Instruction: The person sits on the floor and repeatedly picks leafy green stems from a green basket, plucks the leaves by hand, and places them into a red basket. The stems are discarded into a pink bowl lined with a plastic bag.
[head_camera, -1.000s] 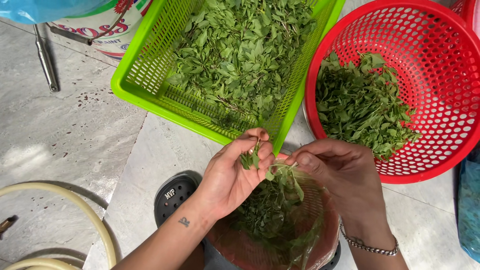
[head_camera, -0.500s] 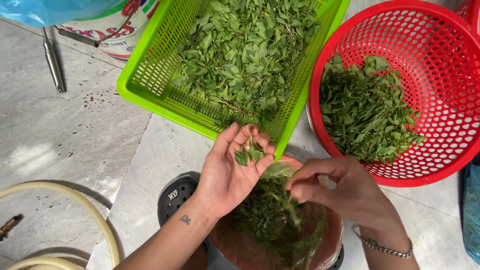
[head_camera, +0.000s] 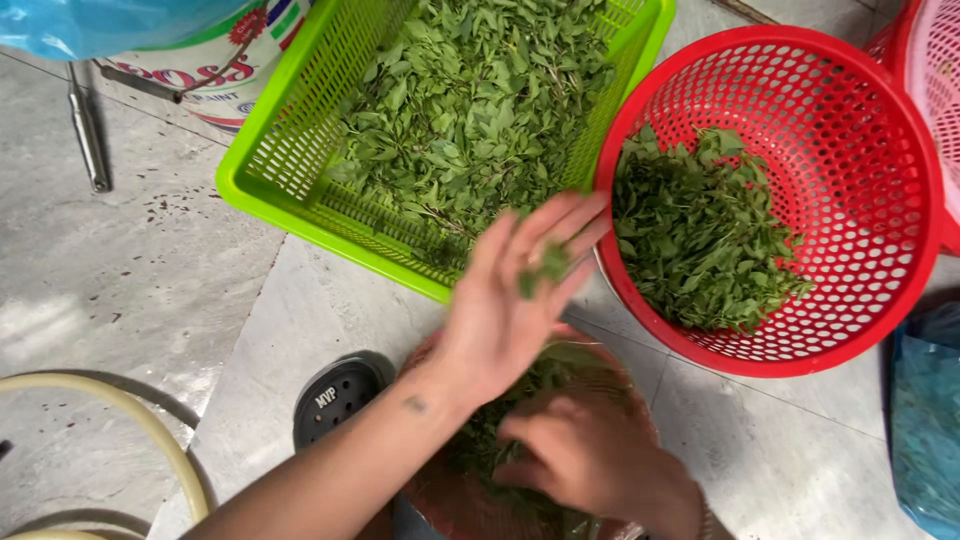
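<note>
head view: left hand (head_camera: 510, 300) is hovering between green basket (head_camera: 300, 195) and red basket (head_camera: 860, 200), grip spread flat, plucked leaves (head_camera: 545, 265) resting loosely on it. right hand (head_camera: 590, 455) is curling into the leaf-filled bag (head_camera: 480, 470); its hold is unclear. judgement: tipping the palm over the red rim avoids spills.

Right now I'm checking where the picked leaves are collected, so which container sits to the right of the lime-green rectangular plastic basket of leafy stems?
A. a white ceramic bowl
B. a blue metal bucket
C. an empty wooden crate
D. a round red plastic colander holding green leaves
D: the round red plastic colander with a heap of green leaves sits right beside the lime-green rectangular plastic basket, near the left hand.
</note>
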